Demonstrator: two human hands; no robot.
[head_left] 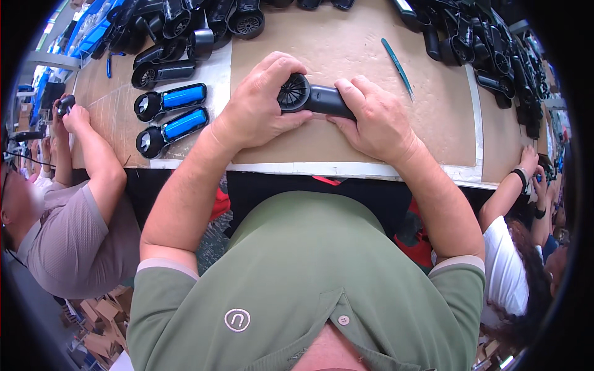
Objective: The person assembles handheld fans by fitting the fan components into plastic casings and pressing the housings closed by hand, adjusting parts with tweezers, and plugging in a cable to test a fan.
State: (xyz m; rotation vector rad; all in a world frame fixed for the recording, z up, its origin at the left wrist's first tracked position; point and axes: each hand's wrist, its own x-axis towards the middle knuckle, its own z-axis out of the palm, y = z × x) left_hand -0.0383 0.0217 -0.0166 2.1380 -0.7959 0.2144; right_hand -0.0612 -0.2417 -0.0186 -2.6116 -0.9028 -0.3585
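Observation:
Between my two hands, over the cardboard-covered bench, is a black handheld fan [322, 99] with a round vented head and a straight handle. My left hand [263, 99] wraps round the head, thumb below and fingers above. The handle's far end sits in my right hand [375, 117], pinched between thumb and fingers. Left of my left hand lie two opened fan halves, an upper fan housing [148, 106] and a lower fan housing [150, 143], each with a blue cell in its handle. Teal tweezers [396, 67] rest on the board beyond my right hand.
Black fan housings [167, 65] are heaped at the back left, and another pile [461, 46] lines the right. A blue-handled tool [109, 65] lies at the far left. One co-worker [86, 229] sits at my left, another [507, 266] at my right. White tape edges the bench [359, 171].

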